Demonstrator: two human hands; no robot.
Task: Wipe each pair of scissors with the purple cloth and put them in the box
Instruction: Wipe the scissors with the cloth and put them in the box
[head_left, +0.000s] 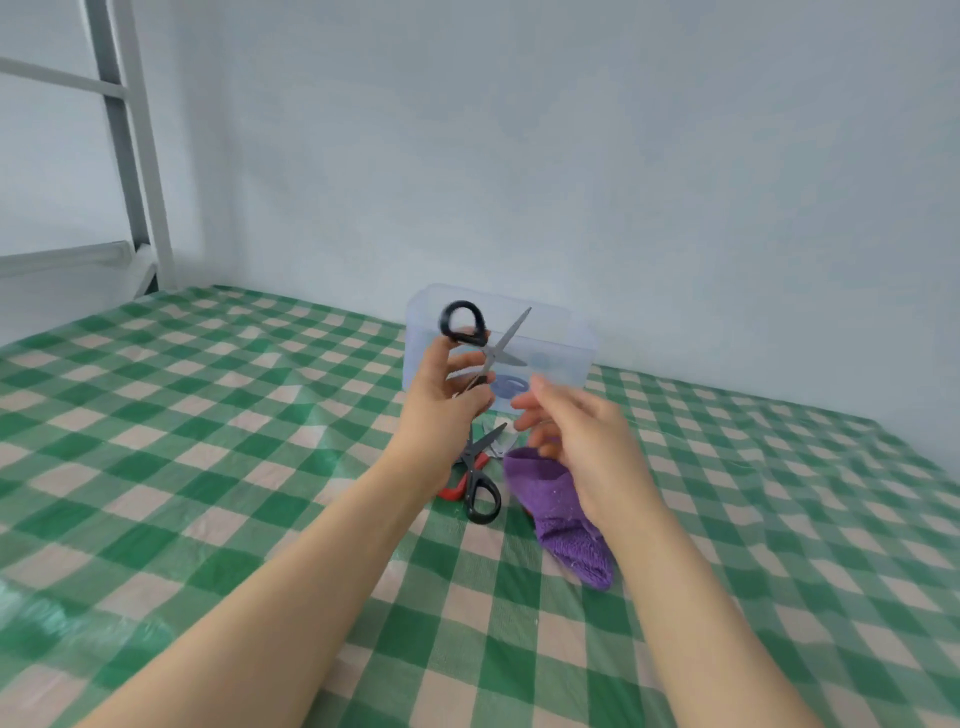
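Now the left hand (447, 400) grips the open black-handled scissors (511, 330) before the clear box (571, 338), the right hand (582, 431) holding the purple cloth (556, 499), which should wipe them next.

On my feed I see a green-and-beige checked plastic tablecloth (208, 415), a purple knitted cloth (561, 509), black-handled scissors with grey metal blades (511, 330), a red-handled pair of scissors (456, 491) and a translucent pale-blue plastic box (571, 353).
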